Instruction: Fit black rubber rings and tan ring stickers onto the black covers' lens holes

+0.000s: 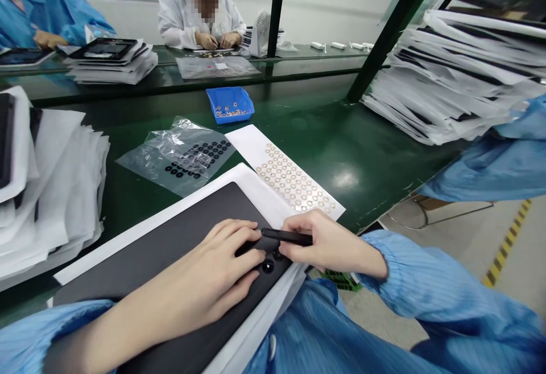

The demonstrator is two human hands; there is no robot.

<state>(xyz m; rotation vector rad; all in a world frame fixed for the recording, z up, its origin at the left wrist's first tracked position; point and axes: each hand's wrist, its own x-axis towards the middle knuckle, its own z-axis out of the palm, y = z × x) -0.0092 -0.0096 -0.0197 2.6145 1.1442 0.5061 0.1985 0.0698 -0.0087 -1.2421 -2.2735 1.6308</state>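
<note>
Fingers of our left hand lie pressed together and slightly curled on a dark flat panel, holding nothing. Our right hand pinches one black stick between thumb and fingertips. We see the stick lying almost level across our view, its long axis running left to right and its left tip just beside our left fingertips, above the panel. Two round black pads sit on the panel just below the stick. The panel lies on one white sheet at the near edge of the green desk, its long axis running from lower left to upper right.

Beyond our hands, one paper backing carries many small tan rings in rows, and one clear plastic bag holds many black pads. Farther on sits one blue tray with a small pile of rings. Two large stacks of white wrapped sheets rest on the desk, one to our left and one to our right. Across the desk, two co-workers sit at work: one in a white coat with both hands together, and one in a blue sleeve.
</note>
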